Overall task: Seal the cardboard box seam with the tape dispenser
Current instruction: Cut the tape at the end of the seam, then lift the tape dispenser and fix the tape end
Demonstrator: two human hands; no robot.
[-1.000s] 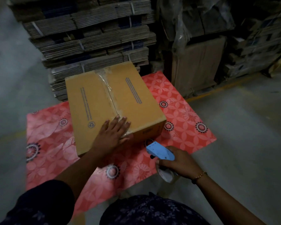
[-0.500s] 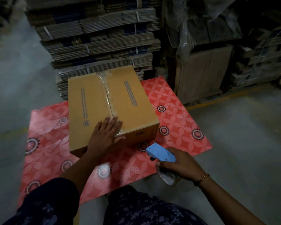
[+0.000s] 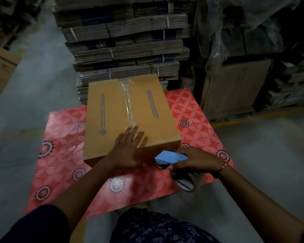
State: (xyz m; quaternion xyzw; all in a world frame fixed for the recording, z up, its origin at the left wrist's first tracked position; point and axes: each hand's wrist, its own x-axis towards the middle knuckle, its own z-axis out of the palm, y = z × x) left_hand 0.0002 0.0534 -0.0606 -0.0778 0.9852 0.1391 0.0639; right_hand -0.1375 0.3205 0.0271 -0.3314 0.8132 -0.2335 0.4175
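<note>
A closed brown cardboard box (image 3: pixel 111 116) rests on a red patterned mat (image 3: pixel 63 155) on the floor. Clear tape runs along its centre seam (image 3: pixel 128 104) from the far edge toward me. My left hand (image 3: pixel 128 148) lies flat with fingers spread on the box's near edge, over the end of the seam. My right hand (image 3: pixel 198 160) grips a blue tape dispenser (image 3: pixel 170 157) just off the box's near right corner, low over the mat; its tape roll (image 3: pixel 188 181) hangs below my hand.
Tall stacks of strapped flat cardboard (image 3: pixel 123 42) stand right behind the box. Plastic-wrapped pallets of cartons (image 3: pixel 244 67) fill the right side. Another brown box (image 3: pixel 0 67) sits at the far left. Grey concrete floor surrounds the mat.
The box has turned so its seam points straighter away from me. My left hand slid toward the near edge. The dispenser stays by the near right corner.
</note>
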